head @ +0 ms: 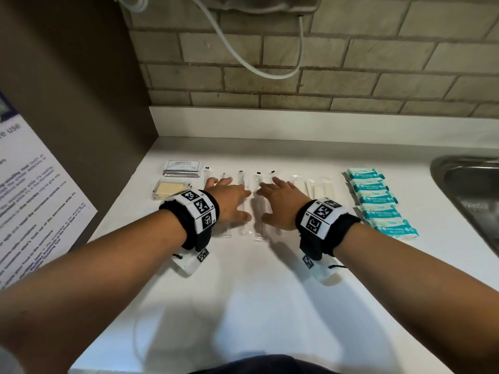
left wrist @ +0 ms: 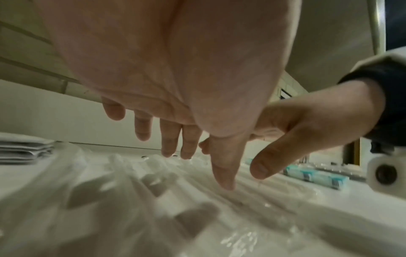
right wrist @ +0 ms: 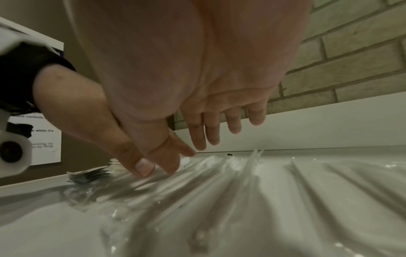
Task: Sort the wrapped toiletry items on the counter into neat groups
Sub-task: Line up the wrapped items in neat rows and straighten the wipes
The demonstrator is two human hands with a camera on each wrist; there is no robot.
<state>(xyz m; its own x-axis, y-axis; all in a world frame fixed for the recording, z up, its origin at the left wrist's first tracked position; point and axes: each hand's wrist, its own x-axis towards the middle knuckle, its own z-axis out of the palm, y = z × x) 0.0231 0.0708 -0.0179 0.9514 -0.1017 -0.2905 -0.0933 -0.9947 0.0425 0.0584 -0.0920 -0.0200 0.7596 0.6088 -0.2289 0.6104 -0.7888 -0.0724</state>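
1. Both hands, left hand (head: 229, 202) and right hand (head: 278, 202), hover released, fingers straight, over the clear packets (head: 241, 203) mid-bench (head: 270, 292).
2. Step: tidying this row; next probably needs pushing packets together gently.

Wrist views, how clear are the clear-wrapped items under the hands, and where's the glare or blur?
Left wrist view: the clear-wrapped items smear into blur close to the lens, with glare lower right. Right wrist view: the same, dim, with bright glints. Head view: sharp, evenly lit, soft shadows under the left hand and right hand.
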